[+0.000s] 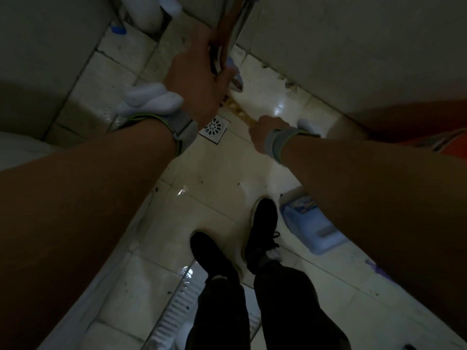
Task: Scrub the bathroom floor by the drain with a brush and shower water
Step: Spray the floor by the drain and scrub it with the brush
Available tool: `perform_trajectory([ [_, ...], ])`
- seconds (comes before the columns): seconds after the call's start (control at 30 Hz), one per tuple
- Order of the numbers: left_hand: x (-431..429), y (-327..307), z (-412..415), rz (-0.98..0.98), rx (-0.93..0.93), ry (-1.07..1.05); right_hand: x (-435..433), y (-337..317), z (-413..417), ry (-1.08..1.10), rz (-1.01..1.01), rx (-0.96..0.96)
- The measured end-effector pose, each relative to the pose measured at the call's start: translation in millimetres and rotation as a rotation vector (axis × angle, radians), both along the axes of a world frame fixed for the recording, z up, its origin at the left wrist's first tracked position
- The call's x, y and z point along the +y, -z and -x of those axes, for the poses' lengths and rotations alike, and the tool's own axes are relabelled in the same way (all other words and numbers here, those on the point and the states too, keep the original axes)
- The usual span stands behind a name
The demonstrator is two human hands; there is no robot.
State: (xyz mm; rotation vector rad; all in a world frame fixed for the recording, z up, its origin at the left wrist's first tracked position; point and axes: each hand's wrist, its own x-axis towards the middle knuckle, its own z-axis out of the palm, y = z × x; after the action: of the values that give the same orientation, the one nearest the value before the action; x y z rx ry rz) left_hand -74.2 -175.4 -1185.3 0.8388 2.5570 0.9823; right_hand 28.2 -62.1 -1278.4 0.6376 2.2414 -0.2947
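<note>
The drain [214, 126], a square metal grate with a round pattern of holes, sits in the pale tiled floor [202, 198] between the two hands. Just beyond it, a yellow-brown stain [238, 111] runs along a tile joint towards the wall. The tiles around it shine wet, and dark grime [288, 83] lines the foot of the wall.

The right hand [265, 133] is down at the near end of the stain, just right of the drain, with its fingers curled into a fist. What it grips is hidden under the knuckles, so I cannot tell whether the brush is in it. The left hand [202, 74] is higher and farther out, with its fingers wrapped round a chrome shower handle [238, 24] that comes down from the top edge. A pale end of the handle shows below the fingers, above the far end of the stain. Each wrist wears a grey band with a white block on it.

Two black shoes [262, 231] stand on the tiles nearer the camera, under dark trousers. A blue jug [308, 223] lies on the floor just right of the right shoe, partly under the right forearm. A white ribbed squat pan [174, 309] shows at the bottom edge, left of the legs.
</note>
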Motion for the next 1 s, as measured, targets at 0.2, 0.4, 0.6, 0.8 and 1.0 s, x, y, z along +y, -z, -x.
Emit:
perform_trajectory([
  [0.2,1,-8,5,0.020,-0.018,0.001,3,-10,-109,0.262,0.019,-0.046],
  [0.4,-5,-4,7,0.095,-0.025,-0.025,31,-10,-135,0.225,-0.005,-0.113],
  [0.6,1,-2,2,0.090,-0.013,-0.039,19,-5,-20,0.177,-0.037,0.006],
  [0.8,-2,-6,-2,0.090,0.008,-0.025,-10,-5,-58,0.140,0.051,-0.050],
  [1.0,-11,-12,4,0.094,-0.027,0.016,2,-14,-156,0.237,0.038,-0.168],
])
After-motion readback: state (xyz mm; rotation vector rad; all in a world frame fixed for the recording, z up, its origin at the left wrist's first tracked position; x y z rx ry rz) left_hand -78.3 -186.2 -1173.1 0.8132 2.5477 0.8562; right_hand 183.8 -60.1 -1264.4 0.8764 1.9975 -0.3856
